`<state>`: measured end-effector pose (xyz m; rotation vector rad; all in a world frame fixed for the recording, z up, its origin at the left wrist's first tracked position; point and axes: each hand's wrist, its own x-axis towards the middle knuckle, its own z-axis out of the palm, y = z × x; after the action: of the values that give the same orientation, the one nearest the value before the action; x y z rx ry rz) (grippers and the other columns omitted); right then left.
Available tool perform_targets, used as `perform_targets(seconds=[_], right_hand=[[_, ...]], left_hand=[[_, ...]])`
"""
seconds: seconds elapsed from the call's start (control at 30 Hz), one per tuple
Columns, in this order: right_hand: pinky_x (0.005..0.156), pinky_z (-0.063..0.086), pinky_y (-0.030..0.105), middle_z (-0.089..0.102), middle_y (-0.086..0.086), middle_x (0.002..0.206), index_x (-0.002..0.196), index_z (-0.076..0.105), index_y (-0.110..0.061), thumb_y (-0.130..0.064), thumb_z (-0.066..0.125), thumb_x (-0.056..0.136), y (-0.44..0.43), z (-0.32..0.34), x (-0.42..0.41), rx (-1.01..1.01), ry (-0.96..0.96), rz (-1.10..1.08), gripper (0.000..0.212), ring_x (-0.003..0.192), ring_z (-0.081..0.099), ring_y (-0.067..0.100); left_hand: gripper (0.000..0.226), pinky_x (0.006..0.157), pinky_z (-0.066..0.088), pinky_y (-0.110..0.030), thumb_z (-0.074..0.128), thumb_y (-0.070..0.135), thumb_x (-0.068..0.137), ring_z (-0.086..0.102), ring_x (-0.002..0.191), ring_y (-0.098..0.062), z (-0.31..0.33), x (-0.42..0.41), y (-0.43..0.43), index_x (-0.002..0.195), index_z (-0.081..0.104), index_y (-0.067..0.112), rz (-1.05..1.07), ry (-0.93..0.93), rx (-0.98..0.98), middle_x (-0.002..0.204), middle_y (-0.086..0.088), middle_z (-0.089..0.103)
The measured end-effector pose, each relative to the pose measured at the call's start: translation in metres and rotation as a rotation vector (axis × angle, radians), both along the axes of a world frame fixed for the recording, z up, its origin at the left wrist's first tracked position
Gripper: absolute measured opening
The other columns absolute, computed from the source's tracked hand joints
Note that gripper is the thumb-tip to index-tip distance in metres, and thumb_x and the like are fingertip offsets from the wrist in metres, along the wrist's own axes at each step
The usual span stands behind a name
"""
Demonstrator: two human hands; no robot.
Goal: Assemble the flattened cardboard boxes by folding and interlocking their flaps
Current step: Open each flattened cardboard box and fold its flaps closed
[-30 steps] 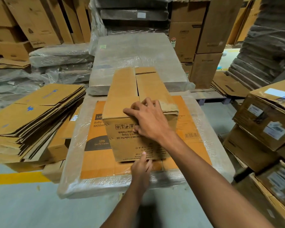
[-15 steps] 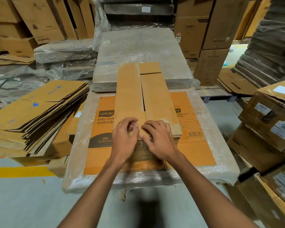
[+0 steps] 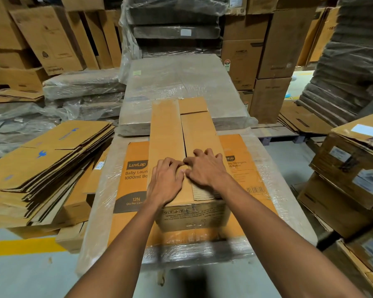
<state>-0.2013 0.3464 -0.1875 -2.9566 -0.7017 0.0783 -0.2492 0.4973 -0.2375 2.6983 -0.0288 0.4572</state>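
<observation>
A loose stack of flattened cartons (image 3: 43, 166) lay well to the left of the person's fingers. Nearer in, a plastic-wrapped bundle (image 3: 108, 203) of orange printed cartons served as the work surface. The cardboard box (image 3: 194, 218) stood on that bundle, directly under both hands. The left hand (image 3: 166, 181) rested on the box's left top flap (image 3: 166, 130). Its fingers were curled, with their tips at the seam between the flaps. Whether they hooked the flap's edge or only pressed on it could not be told. Just to the right, touching the left fingertips, the right hand (image 3: 205, 171) lay on the right top flap (image 3: 199, 130), its fingers spread and arched, tips pressing down and gripping nothing. Both flaps ran away beyond the fingertips. Well to the right of the fingers stood labelled brown boxes (image 3: 349, 175).
</observation>
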Motion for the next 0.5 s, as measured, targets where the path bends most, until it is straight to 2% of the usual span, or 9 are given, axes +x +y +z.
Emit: perform_targets(seconds=[0.13,0.23,0.3,0.4,0.5], right_hand=[[0.096,0.039,0.058,0.045,0.008,0.145,0.136,0.052,-0.036,-0.054,0.040,0.100,0.000,0.008,0.006,-0.133,-0.028,0.044,0.043,0.131,0.040,0.037],[0.085,0.045,0.054,0.044,0.011,0.137,0.130,0.051,-0.032,-0.056,0.038,0.101,0.002,0.018,0.013,-0.240,-0.027,0.090,0.040,0.125,0.044,0.039],[0.085,0.051,0.053,0.042,0.013,0.135,0.133,0.048,-0.029,-0.053,0.037,0.104,0.005,0.026,0.017,-0.292,-0.015,0.121,0.039,0.122,0.046,0.041],[0.091,0.051,0.049,0.044,0.016,0.135,0.138,0.049,-0.022,-0.042,0.039,0.107,0.014,0.036,0.018,-0.338,0.000,0.147,0.038,0.119,0.052,0.041],[0.087,0.047,0.042,0.057,0.017,0.129,0.130,0.058,-0.011,-0.031,0.039,0.109,0.023,0.037,0.016,-0.342,-0.062,0.153,0.035,0.110,0.061,0.034]], left_hand=[[0.041,0.104,0.032,-0.036,0.054,0.044,0.096,0.039,0.124,-0.018,0.008,0.004,0.001,0.135,0.058,0.033,-0.003,0.118,-0.031,0.127,0.007,0.052],[0.053,0.100,0.028,-0.038,0.056,0.060,0.087,0.035,0.123,-0.020,0.017,0.007,-0.002,0.137,0.054,0.041,-0.017,0.238,0.037,0.128,0.007,0.046],[0.058,0.099,0.027,-0.040,0.058,0.068,0.083,0.034,0.123,-0.022,0.022,0.008,-0.004,0.136,0.051,0.044,-0.024,0.292,0.077,0.130,0.005,0.044],[0.061,0.094,0.025,-0.039,0.069,0.062,0.081,0.032,0.121,-0.023,0.034,0.012,-0.008,0.135,0.051,0.042,-0.033,0.400,0.071,0.132,0.003,0.042],[0.052,0.088,0.026,-0.038,0.078,0.046,0.078,0.034,0.119,-0.024,0.048,0.018,-0.019,0.125,0.060,0.030,0.011,0.487,0.042,0.123,0.001,0.044]])
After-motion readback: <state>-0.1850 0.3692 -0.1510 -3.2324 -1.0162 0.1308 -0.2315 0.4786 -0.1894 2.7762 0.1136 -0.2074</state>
